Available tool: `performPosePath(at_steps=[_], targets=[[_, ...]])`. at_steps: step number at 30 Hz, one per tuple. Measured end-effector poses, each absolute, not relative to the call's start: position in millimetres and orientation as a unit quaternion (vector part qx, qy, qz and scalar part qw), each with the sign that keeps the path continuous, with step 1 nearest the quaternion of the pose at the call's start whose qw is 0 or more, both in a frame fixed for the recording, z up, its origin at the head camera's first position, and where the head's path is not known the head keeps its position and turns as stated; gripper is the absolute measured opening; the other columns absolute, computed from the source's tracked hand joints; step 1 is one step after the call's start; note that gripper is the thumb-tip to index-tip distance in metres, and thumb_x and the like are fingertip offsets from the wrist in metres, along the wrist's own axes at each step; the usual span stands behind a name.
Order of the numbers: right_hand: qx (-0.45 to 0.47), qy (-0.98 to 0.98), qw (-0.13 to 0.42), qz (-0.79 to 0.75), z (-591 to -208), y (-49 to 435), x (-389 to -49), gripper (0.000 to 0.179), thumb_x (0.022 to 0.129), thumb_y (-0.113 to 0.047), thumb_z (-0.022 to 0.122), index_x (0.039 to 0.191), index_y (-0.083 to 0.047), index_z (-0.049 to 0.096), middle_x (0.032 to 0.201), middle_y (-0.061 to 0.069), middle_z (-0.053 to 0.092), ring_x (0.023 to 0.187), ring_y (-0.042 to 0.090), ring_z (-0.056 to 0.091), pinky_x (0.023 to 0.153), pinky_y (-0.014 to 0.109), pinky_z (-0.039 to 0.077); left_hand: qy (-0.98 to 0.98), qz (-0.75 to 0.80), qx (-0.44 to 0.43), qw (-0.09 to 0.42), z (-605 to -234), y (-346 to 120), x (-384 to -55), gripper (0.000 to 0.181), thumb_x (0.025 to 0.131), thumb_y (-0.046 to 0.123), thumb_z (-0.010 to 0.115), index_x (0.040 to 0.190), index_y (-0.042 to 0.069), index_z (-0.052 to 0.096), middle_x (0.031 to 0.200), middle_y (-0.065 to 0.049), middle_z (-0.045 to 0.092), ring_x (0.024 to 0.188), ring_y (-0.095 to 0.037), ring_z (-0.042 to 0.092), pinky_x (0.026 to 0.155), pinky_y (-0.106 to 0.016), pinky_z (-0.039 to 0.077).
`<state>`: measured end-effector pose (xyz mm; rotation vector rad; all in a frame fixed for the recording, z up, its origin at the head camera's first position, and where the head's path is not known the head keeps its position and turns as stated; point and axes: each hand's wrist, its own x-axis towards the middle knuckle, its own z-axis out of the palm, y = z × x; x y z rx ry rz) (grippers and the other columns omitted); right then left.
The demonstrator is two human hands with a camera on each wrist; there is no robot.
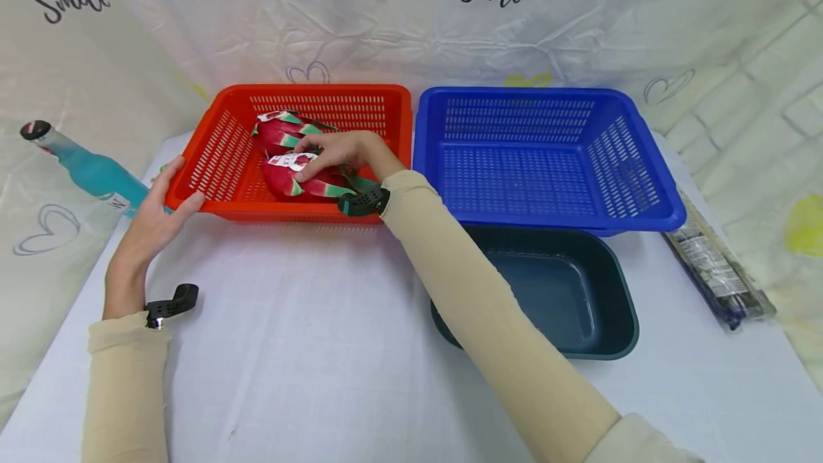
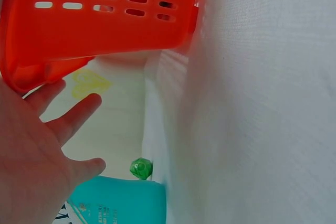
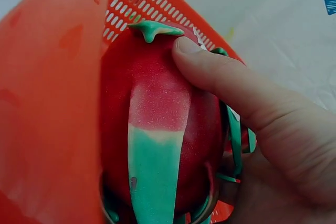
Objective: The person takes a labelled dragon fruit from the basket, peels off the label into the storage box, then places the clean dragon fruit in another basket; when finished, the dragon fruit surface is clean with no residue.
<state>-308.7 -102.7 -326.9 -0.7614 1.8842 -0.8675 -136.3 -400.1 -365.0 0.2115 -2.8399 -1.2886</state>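
Inside the red basket lie two red dragon fruits with green-tipped scales and white stickers. My right hand grips the nearer dragon fruit. The right wrist view shows its thumb pressed on the red skin, while the other fingers are mostly hidden behind the fruit. The farther dragon fruit lies just behind. At the basket's near left corner, my left hand touches the rim, its fingers spread and straight in the left wrist view. A turquoise bottle stands beside that hand.
A blue basket stands right of the red one. In front of it is a dark green tub, partly covered by my right forearm. A clear-and-black package lies at the right. A small green faceted object sits near the bottle.
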Motion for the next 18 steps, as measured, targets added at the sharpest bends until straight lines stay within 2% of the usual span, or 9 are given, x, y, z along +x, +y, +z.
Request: performPosePath(at_steps=[6,18], targets=[[-0.312,0.764,0.445,-0.348,-327.7,-103.0,-308.6,0.064,0.085,-0.036,0.069,0.140,-0.029,0.037,0.148,-0.001,0.027,0.131,0.016,0.031,0.102,0.032,0.041,-0.909,-0.412,0.066,0.008,-364.4,-399.8,-136.7,0.076,0.096,0.041,0.051,0.155,0.038,0.004,0.163,-0.013,0.013,0.141,-0.041,0.020,0.070,0.001,0.037],[-0.314,0.762,0.459,-0.333,-327.3,-102.8,-309.2,0.069,0.086,-0.038,0.067,0.145,-0.032,0.032,0.151,-0.001,0.025,0.133,0.017,0.031,0.106,0.036,0.041,-0.907,-0.414,0.069,0.015,-367.8,-399.8,-136.9,0.076,0.096,0.041,0.051,0.155,0.039,0.004,0.162,-0.013,0.015,0.141,-0.039,0.020,0.069,0.002,0.038]])
